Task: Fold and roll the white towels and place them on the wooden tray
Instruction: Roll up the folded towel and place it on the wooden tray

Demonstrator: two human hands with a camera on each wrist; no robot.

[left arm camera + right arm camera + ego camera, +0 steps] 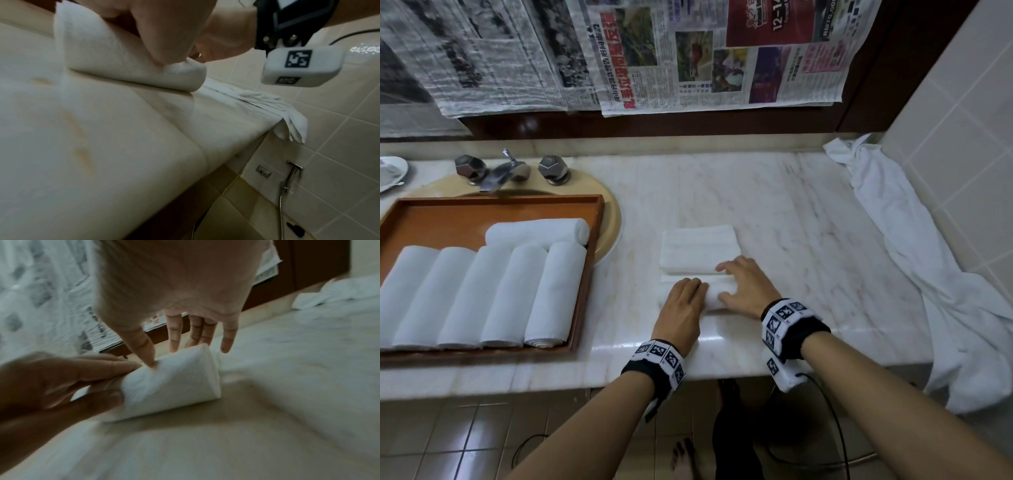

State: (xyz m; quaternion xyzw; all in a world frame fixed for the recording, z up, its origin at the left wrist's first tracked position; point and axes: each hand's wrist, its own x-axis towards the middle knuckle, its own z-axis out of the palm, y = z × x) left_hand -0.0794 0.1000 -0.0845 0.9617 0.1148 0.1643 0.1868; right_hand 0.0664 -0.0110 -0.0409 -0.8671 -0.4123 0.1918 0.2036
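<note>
A white towel (700, 245) lies folded flat on the marble counter (808, 222), and its near end is wound into a roll (714, 296). My left hand (688, 294) grips the roll's left part, fingers over the top and thumb pressed into the near side (162, 53). My right hand (739, 281) rests on the right part with straight, spread fingers, thumb touching the roll (174, 386). To the left sits the wooden tray (493, 205), holding several rolled white towels (537, 233).
A loose white towel (893, 222) trails along the tiled right wall and hangs over the counter's front edge. A sink with a chrome tap (500, 174) lies behind the tray. Newspaper sheets (688, 58) hang above the counter. A white dish (390, 171) stands far left.
</note>
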